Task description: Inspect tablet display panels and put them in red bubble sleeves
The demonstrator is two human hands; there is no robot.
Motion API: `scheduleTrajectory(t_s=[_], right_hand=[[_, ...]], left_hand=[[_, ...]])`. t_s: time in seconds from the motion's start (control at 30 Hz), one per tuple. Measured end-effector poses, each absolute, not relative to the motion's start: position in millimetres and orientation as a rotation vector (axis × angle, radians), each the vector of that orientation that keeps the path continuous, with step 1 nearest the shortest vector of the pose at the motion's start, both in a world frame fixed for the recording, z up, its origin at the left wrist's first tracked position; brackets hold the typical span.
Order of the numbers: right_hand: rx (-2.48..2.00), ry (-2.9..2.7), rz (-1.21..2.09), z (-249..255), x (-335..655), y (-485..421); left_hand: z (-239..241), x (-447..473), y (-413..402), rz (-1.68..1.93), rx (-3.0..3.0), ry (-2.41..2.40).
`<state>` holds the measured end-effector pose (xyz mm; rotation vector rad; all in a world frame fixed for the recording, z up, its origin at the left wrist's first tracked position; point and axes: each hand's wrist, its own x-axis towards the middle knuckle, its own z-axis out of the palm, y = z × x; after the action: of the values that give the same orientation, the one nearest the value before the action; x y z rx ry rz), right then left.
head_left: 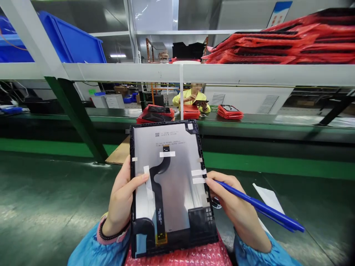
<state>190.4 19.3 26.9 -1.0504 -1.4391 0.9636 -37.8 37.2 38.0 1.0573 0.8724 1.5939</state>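
My left hand (122, 199) grips the left edge of a tablet display panel (177, 166) held upright in front of me, thumb lying on its silver back. A black flex cable (158, 192) and small white tape strips (199, 172) are stuck on that back. My right hand (235, 203) is closed round blue tweezers (263, 208), their tip touching a tape strip at the panel's right edge. The panel's lower end rests on red bubble wrap (191, 256) in my lap.
A green workbench (50, 199) lies below, with white paper (267, 197) at the right. A conveyor belt (277, 127) carries red-wrapped panels (230, 112). Across it sits a person in yellow (191, 98). The shelf above holds blue bins (72, 40) and stacked red bags (291, 40).
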Motion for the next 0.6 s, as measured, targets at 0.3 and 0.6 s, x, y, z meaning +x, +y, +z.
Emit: scheduleTrajectory(t_s=[0.3, 0.6], right_hand=[[-1.247, -1.538, 0.689, 24.3, 186.5, 19.6], [-1.095, -1.188, 0.906, 21.6, 195.7, 26.6]], left_hand=[[39.9, -33.5, 42.0, 1.614, 1.154, 0.897], [24.4, -47.6, 35.9, 1.642, 1.663, 1.180]])
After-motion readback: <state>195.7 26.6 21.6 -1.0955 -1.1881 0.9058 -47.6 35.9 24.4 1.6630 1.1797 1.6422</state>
